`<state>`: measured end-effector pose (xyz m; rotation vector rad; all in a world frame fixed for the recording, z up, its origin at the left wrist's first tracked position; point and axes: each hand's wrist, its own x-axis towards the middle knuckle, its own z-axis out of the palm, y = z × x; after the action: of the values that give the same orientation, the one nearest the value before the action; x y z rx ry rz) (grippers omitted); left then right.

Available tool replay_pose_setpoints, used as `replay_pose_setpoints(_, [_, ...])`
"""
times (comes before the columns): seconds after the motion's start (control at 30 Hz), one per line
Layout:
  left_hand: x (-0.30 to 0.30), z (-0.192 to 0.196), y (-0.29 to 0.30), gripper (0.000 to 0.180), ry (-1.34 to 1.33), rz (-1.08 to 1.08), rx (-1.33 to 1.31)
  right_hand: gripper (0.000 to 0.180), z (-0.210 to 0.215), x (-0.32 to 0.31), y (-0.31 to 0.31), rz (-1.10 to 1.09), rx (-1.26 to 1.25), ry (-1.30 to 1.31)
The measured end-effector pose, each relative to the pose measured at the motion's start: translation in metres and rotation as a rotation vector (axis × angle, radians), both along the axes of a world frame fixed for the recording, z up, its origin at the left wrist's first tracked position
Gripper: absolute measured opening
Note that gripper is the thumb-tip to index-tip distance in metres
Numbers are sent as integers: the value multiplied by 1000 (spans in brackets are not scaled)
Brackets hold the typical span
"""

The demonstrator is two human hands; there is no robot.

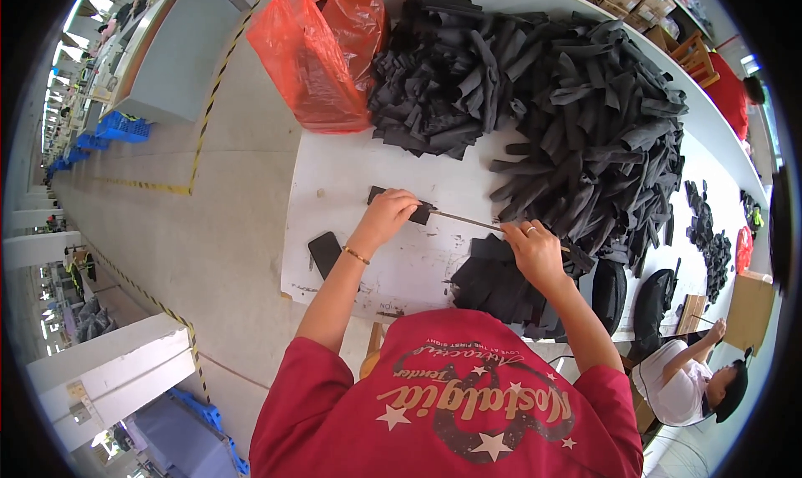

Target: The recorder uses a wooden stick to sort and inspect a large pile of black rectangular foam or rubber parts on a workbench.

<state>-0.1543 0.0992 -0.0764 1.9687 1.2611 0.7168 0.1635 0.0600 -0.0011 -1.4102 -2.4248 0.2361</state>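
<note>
Pinched in my left hand (386,219) is a small black fabric strip (423,214), pressed near the white tabletop (401,269). A thin metal rod (468,221) slants from that strip across to my right hand (536,248), whose fingers are closed around it. The rod's left end meets the strip; whether it goes inside is too small to tell. Just below my right hand lies a flat stack of black fabric pieces (493,277). A large heap of black tube-like strips (601,127) spreads beyond that hand.
A red plastic bag (313,68) stands at the table's far left corner. Near my left forearm lies a dark phone-like rectangle (324,251). Black oblong pieces (608,294) rest to the right. A co-worker in white (681,386) is at the right; another person in red (731,98) is farther off.
</note>
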Motion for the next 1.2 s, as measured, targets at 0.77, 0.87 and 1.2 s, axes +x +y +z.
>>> replay_pose_setpoints(0.77, [103, 18, -71, 30, -1647, 794, -716, 10, -35, -113, -64, -380, -602, 709])
replay_pose_setpoints(0.87, [96, 25, -62, 30, -1597, 859, -727, 11, -32, -104, -75, -370, -666, 633])
replay_pose_setpoints(1.2, [-3, 42, 14, 31, -1538, 910, -393, 14, -8, -14, -125, -316, -777, 558])
